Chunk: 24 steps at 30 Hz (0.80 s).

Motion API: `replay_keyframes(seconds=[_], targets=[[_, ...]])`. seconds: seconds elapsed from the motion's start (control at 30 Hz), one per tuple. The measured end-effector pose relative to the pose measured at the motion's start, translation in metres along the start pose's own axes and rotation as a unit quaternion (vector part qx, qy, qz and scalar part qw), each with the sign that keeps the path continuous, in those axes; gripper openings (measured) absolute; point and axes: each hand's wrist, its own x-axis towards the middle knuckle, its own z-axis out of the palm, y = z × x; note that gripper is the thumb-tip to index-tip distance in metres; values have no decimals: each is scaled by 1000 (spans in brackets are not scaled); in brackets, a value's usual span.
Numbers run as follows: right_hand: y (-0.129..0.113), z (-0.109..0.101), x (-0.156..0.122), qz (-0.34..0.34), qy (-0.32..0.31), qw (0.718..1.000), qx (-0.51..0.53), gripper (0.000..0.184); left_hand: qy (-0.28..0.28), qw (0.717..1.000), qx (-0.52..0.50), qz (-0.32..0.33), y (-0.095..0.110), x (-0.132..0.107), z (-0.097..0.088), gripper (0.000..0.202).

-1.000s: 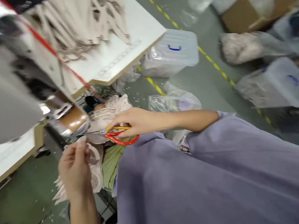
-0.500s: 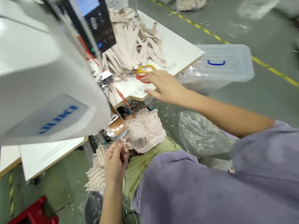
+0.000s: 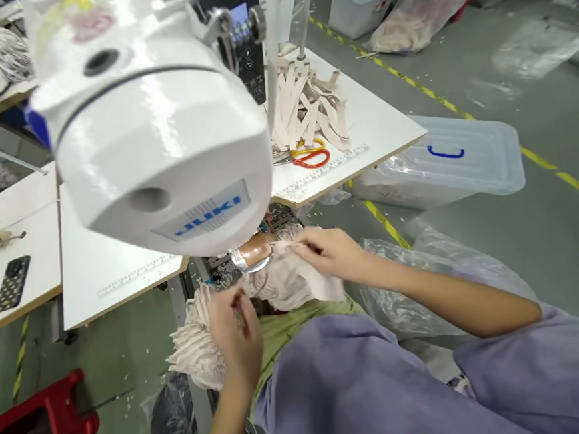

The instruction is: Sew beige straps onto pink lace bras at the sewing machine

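Observation:
A pale pink garment with gathered lace [image 3: 294, 280] lies over my lap at the sewing machine's arm, partly under the machine head. My right hand [image 3: 330, 254] pinches its upper right edge between thumb and fingers. At the garment's left side is my left hand [image 3: 236, 331], its fingers curled and slightly blurred; whatever they hold is hidden. Just beyond the garment is the machine's rounded metal-and-brown work arm [image 3: 255, 252]. Left of my left hand hangs a bunch of similar pale pieces [image 3: 196, 344].
The white sewing machine head [image 3: 164, 153] fills the upper left. On the white tabletop [image 3: 382, 126] lie red-and-yellow scissors [image 3: 311, 156] and a heap of pale strips [image 3: 305, 105]. A lidded plastic box [image 3: 485, 151] stands right, a red stool [image 3: 40, 424] lower left, a patterned phone [image 3: 13, 283] left.
My right hand has moved from beside the scissors down to the garment and now grips its edge. My left hand shifted slightly right and down. The view has turned, showing more of the machine.

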Motion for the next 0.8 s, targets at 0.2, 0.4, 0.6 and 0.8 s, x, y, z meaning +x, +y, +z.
replay_keyframes(seconds=[0.2,0.4,0.6,0.8], targets=[[-22,25,-16,283,-40,806,518,21,-267,848,-415,-195,-32,-42,63,83],[-70,23,-32,228,-114,785,565,28,-177,847,-501,-21,-1,-49,58,98],[-73,-2,12,-15,-9,967,253,18,-8,938,-24,347,-3,-17,24,85],[-45,17,55,55,35,949,309,19,-10,888,271,372,3,26,13,78]])
